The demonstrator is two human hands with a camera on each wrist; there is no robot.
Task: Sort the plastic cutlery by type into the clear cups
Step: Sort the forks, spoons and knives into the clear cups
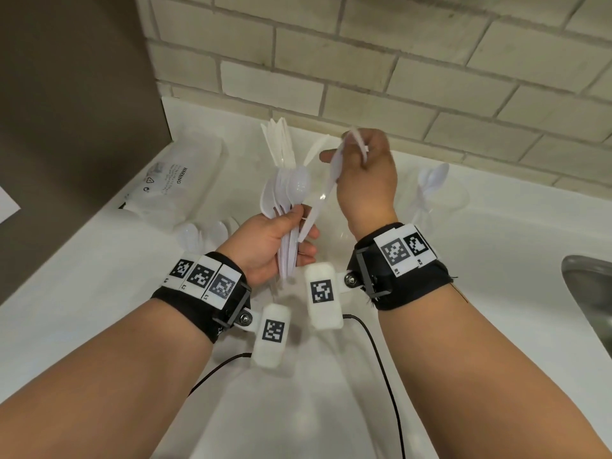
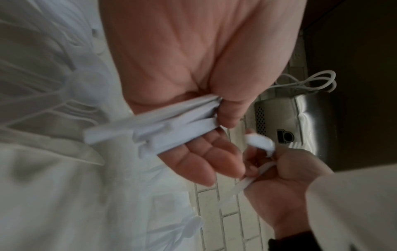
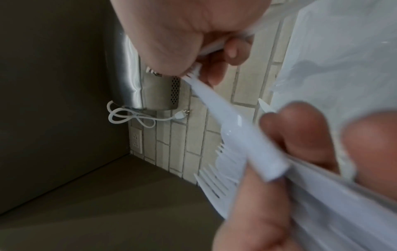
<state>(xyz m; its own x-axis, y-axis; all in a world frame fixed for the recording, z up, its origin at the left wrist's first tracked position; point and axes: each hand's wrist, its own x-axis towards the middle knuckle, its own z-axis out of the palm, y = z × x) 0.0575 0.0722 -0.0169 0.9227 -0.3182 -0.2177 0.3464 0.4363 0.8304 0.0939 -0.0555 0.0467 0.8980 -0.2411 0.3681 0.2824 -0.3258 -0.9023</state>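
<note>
My left hand [image 1: 291, 236] grips a bundle of white plastic cutlery [image 1: 289, 197] by the handles, with spoon bowls fanning upward. In the left wrist view the bundle's handles [image 2: 159, 129] stick out between the curled fingers. My right hand [image 1: 362, 160] pinches a white fork [image 1: 326, 190] near its head; its handle slants down to the bundle. The right wrist view shows that fork [image 3: 232, 129] running from my right hand down to the left hand's fingers [image 3: 300, 135]. Behind stands a clear cup of knives [image 1: 280, 144]. A clear cup of spoons [image 1: 432, 183] stands at the right.
A clear plastic bag [image 1: 175, 173] lies on the white counter [image 1: 99, 309] at the left, with loose spoons [image 1: 205, 231] in front of it. A steel sink [image 1: 589, 293] is at the right edge. A tiled wall [image 1: 397, 77] runs behind and a dark panel [image 1: 66, 111] stands left.
</note>
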